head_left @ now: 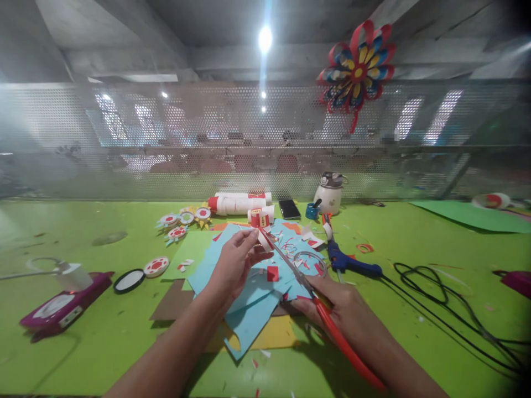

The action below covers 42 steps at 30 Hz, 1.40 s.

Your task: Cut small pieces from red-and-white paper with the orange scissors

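My left hand [234, 264] pinches a small strip of white and red paper [261, 228] above a pile of light blue paper sheets [249, 298]. My right hand [340, 309] grips red-handled scissors [327, 320], whose blades [286, 260] point up and left and meet the paper strip. Small red and white paper scraps lie scattered on the blue sheets. A yellow sheet [276, 334] and a brown sheet [174, 301] lie under the pile.
On the green table [103, 342]: a blue glue gun [350, 264] with black cable [440, 309], white glue tubes [238, 203], a phone [289, 209], a white pot [328, 193], paper flowers [185, 221], a purple device [62, 304]. A paper pinwheel [357, 63] hangs on the mesh screen.
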Tool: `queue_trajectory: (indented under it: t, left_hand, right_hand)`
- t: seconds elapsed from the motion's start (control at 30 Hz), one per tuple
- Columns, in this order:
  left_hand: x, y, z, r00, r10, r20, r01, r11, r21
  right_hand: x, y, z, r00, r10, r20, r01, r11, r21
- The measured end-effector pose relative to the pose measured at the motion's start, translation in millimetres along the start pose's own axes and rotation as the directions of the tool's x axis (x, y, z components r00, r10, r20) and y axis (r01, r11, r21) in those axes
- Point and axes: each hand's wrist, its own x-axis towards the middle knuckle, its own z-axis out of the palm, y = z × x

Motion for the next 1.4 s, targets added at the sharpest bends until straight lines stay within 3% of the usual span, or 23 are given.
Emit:
queue_trajectory:
  t: [0.43,1.4]
  left_hand:
    - [-1.3,1.1,1.1,0.999,0.032,0.001,-0.032,0.999,0.016]
    - [-1.5,-0.2,1.4,0.998,0.066,0.014,-0.066,0.997,0.032]
  right_hand:
    - [0.4,-9.9,-7.3,1.0,0.014,0.012,-0.014,1.0,-0.02]
    - [0.7,-6.4,-3.0,1.0,0.004,-0.02,-0.005,1.0,-0.029]
